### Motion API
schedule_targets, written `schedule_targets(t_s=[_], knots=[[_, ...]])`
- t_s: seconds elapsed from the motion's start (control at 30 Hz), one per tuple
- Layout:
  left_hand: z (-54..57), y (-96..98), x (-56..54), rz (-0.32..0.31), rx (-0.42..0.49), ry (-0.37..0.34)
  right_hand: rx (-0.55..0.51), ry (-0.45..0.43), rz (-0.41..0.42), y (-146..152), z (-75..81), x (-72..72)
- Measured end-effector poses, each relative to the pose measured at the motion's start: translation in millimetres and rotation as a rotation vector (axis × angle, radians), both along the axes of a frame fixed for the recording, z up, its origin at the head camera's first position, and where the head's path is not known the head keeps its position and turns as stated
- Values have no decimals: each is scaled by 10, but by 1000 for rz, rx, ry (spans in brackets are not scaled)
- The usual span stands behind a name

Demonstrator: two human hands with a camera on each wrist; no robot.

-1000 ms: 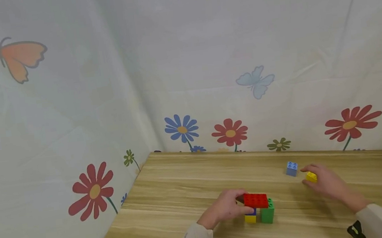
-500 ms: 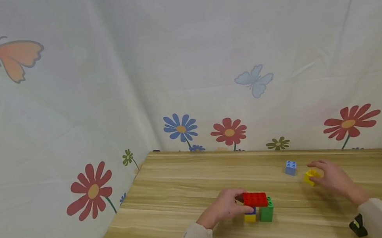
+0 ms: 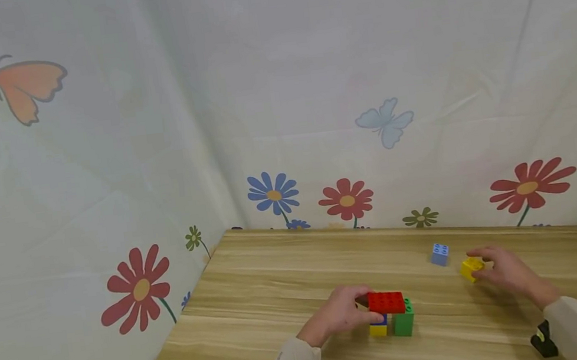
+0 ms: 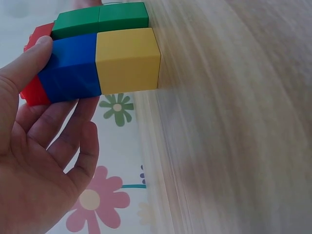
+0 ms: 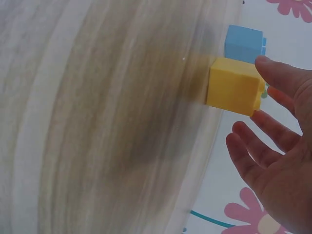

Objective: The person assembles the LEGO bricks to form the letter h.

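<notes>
My left hand [image 3: 338,314] grips a small built block piece at its left end, thumb at the front and fingers behind. A red brick [image 3: 386,303] bridges its top, over a dark blue brick [image 4: 73,66] stacked on a yellow one [image 4: 127,61] and a green stack [image 3: 403,324] on the right. The left wrist view shows the thumb across the red and blue bricks. Farther right, my right hand [image 3: 510,273] pinches a loose yellow brick [image 5: 234,87] by its upper studded end, thumb on one side and fingertip at the opposite corner. The brick stands on the table.
A light blue brick [image 3: 439,255] stands on the wooden table [image 3: 277,270] just left of the loose yellow one, toward the back. Behind and to the left hangs a pale cloth [image 3: 278,86] printed with flowers and butterflies.
The loose yellow brick has turned under my right hand and shifted slightly; that hand has moved a little to the right. My left hand stays on the built piece.
</notes>
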State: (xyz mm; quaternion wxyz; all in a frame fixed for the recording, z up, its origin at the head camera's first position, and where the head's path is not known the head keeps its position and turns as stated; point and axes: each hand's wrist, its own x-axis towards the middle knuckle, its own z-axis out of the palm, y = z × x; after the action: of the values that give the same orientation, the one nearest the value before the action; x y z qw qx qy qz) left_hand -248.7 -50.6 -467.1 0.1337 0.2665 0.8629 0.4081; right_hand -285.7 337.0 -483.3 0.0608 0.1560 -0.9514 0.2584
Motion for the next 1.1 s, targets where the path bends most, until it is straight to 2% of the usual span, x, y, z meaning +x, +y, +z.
schedule_targets(t_s=[0.47,0.83,1.1], knots=[[-26,-5,-13,-6,3,11,-16,-22,28,-12,-96,-71],[-25,3,-13,-12,3,16,6,-37,28,-100,-40,-30],[-34,27,-13,19,-6,-4,16,-28,48,-264,63,44]])
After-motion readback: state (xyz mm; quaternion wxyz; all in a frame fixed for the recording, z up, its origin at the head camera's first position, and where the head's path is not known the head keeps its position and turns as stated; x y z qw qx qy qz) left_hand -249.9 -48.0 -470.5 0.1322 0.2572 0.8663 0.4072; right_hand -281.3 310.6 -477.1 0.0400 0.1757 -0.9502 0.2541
